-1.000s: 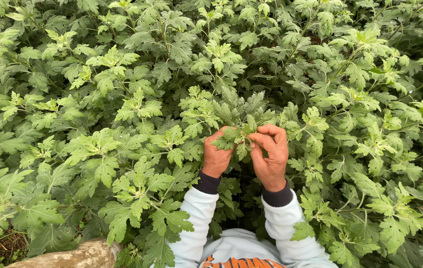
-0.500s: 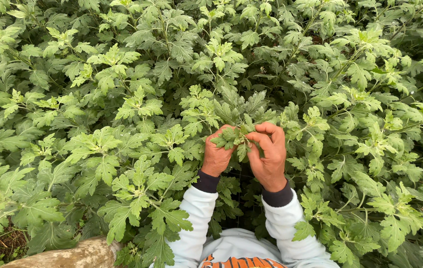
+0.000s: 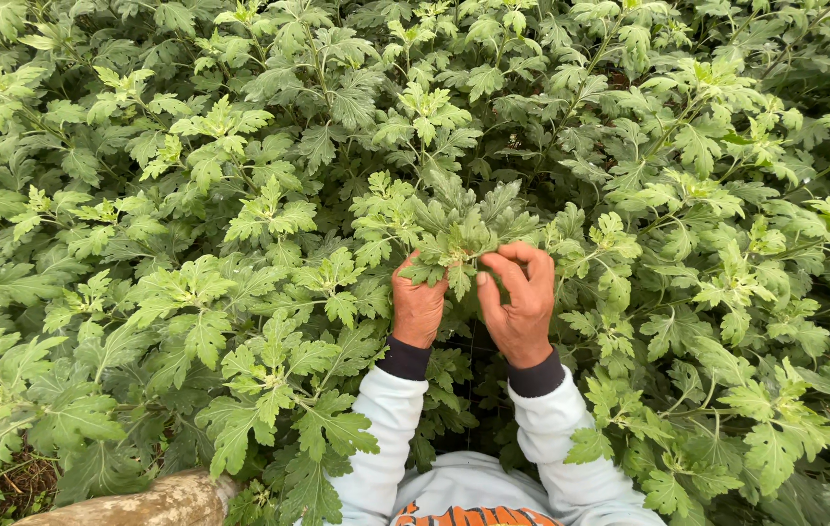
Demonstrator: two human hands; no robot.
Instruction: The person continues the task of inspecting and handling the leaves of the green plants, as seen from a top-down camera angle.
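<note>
Shoot tip (image 3: pixel 461 244), a tuft of lobed green leaves, sits just above centre, between my two hands. My left hand (image 3: pixel 418 307) closes on it from 8 o'clock, fingers curled together under the leaves, and my right hand (image 3: pixel 520 300) pinches it from 4 o'clock, thumb and forefinger meeting at the stem. Dense plants (image 3: pixel 191 195) surround us, and a pale stone (image 3: pixel 142 502) lies at 7 o'clock.

Right-hand fingers (image 3: pixel 517 255) slightly further curled onto the shoot tip (image 3: pixel 461 244).
</note>
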